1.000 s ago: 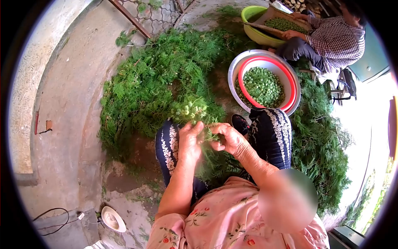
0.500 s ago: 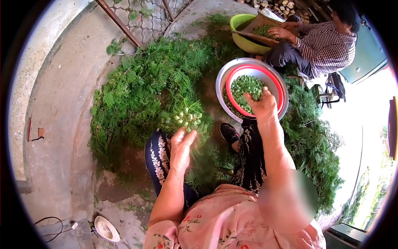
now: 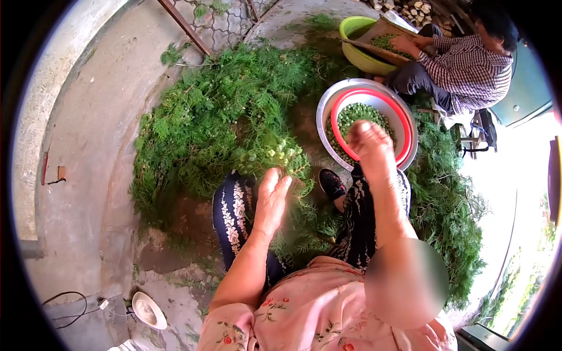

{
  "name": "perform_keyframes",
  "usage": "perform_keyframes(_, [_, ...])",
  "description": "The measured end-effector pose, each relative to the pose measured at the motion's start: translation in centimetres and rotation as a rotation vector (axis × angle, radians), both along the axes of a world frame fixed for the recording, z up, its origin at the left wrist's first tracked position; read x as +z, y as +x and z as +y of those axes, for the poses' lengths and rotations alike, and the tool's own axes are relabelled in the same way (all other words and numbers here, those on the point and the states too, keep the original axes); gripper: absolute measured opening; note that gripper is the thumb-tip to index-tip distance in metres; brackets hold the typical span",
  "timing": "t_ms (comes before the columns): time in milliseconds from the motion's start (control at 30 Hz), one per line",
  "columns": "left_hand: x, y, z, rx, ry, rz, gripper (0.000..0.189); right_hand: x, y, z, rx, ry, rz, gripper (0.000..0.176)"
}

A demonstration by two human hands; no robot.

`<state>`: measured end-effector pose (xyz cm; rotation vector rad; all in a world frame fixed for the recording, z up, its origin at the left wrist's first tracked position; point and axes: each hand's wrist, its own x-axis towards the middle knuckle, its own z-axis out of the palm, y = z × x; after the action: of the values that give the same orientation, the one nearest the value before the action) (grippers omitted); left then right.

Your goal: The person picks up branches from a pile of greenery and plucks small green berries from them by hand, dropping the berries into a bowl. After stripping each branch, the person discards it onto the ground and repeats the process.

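Observation:
My left hand (image 3: 272, 202) is closed on a leafy evergreen sprig (image 3: 284, 153) that carries a cluster of pale green cones, held above my knee. Over the red-rimmed basin (image 3: 404, 126) is my right hand (image 3: 373, 149), its fingers curled in; whatever lies inside them is hidden. Many small green cones (image 3: 358, 110) fill the bottom of this basin. It sits inside a wider silver basin (image 3: 323, 137), where more cones show between the two walls.
Cut evergreen branches (image 3: 193, 128) are heaped on the left, and more branches (image 3: 439, 216) lie on the right. Another person (image 3: 462, 70) sits at the upper right, hands in a woven tray of cones by a lime-green tub (image 3: 357, 55). A white hat (image 3: 149, 310) lies lower left.
My right hand's fingers were spread over the basin and are now curled in. My left hand still holds the sprig, slightly higher. The whole view has shifted a little.

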<state>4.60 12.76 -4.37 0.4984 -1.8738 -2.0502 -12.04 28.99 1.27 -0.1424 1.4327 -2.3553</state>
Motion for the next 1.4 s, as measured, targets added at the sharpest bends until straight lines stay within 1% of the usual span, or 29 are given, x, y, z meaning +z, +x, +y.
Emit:
perform_keyframes(33, [0.2, 0.0, 0.0, 0.005, 0.011, -0.011, 0.017, 1.5, 1.9, -1.0, 0.101, 0.251, 0.044, 0.014])
perform_keyframes(100, [0.6, 0.0, 0.0, 0.012, 0.033, -0.032, 0.015, 1.3, 4.5, -2.4, 0.283, 0.337, 0.167, 0.012])
perform_keyframes(133, [0.6, 0.1, 0.0, 0.000, 0.042, -0.021, 0.014, 1.4, 5.3, -3.0, 0.354, 0.477, 0.236, 0.015])
perform_keyframes(167, [1.1, 0.1, 0.2, 0.008, 0.011, -0.026, 0.014, -0.1, 6.2, -3.9, 0.340, 0.457, 0.413, 0.022])
perform_keyframes(233, [3.0, 0.0, 0.7, 0.022, -0.050, -0.033, 0.014, -0.4, 7.3, -5.0, 0.269, 0.658, 0.636, 0.026])
perform_keyframes(300, [3.3, 0.1, 0.8, 0.029, -0.045, -0.060, 0.013, -1.8, 7.7, -5.8, 0.179, 0.684, 0.808, 0.029])
perform_keyframes(333, [3.3, 0.0, 0.9, 0.038, -0.017, -0.055, 0.013, -2.0, 7.8, -5.8, 0.167, 0.724, 0.913, 0.024])
perform_keyframes(367, [3.4, 0.0, 0.9, 0.047, 0.011, -0.050, 0.013, -1.9, 7.8, -5.8, 0.236, 0.654, 0.695, 0.022])
perform_keyframes(433, [3.5, 0.5, 0.3, -0.010, 0.147, -0.051, 0.014, -1.8, 7.8, -5.7, 0.361, 0.501, 0.261, 0.017])
perform_keyframes(467, [3.5, 0.6, 0.1, -0.040, 0.216, -0.052, 0.015, -1.7, 7.6, -5.5, 0.360, 0.407, 0.135, 0.014])
perform_keyframes(500, [3.6, 0.6, 0.2, -0.016, 0.285, -0.041, 0.015, -1.6, 7.5, -5.2, 0.357, 0.314, 0.008, 0.012])
perform_keyframes(567, [4.1, 0.4, 0.4, 0.034, 0.426, -0.020, 0.016, -1.4, 6.9, -4.9, 0.249, 0.039, -0.171, 0.009])
perform_keyframes(600, [5.3, 0.5, 0.4, 0.071, 0.422, -0.073, 0.017, -1.2, 6.6, -4.6, 0.242, -0.077, -0.203, 0.007])
perform_keyframes(700, [3.4, 0.2, 0.3, 0.178, 0.472, -0.015, 0.016, -2.4, 5.7, -4.0, 0.250, -0.097, -0.284, 0.009])
perform_keyframes(800, [3.6, 0.3, 0.1, 0.093, 0.484, -0.040, 0.018, -2.9, 5.8, -4.0, 0.352, 0.069, -0.239, 0.016])
perform_keyframes(833, [3.8, 0.3, 0.1, 0.075, 0.487, -0.052, 0.017, -3.0, 5.9, -4.1, 0.404, 0.059, -0.228, 0.020])
perform_keyframes(933, [2.7, 0.1, 0.0, 0.064, 0.460, -0.046, 0.016, -1.9, 6.5, -4.2, 0.440, -0.006, -0.228, 0.020])
perform_keyframes(1000, [3.3, 0.1, 0.3, 0.092, 0.463, -0.068, 0.014, -1.7, 6.3, -4.1, 0.477, -0.047, -0.237, 0.021])
perform_keyframes(1100, [3.7, -0.1, 0.6, 0.117, 0.422, -0.059, 0.013, -1.8, 6.2, -4.1, 0.465, 0.027, -0.224, 0.026])
perform_keyframes(1200, [3.6, 0.0, 0.4, 0.101, 0.376, -0.057, 0.013, -2.5, 6.5, -4.4, 0.475, 0.103, -0.084, 0.027])
perform_keyframes(1300, [2.9, 0.0, 0.1, 0.075, 0.303, -0.073, 0.013, -2.3, 6.8, -4.5, 0.495, 0.140, -0.117, 0.028])
perform_keyframes(1333, [2.5, 0.0, 0.0, 0.068, 0.274, -0.080, 0.013, -2.5, 6.9, -4.5, 0.487, 0.194, -0.093, 0.023])
perform_keyframes(1400, [2.1, -0.1, 0.1, 0.085, 0.239, -0.065, 0.013, -2.2, 7.0, -4.6, 0.447, 0.203, -0.103, 0.019])
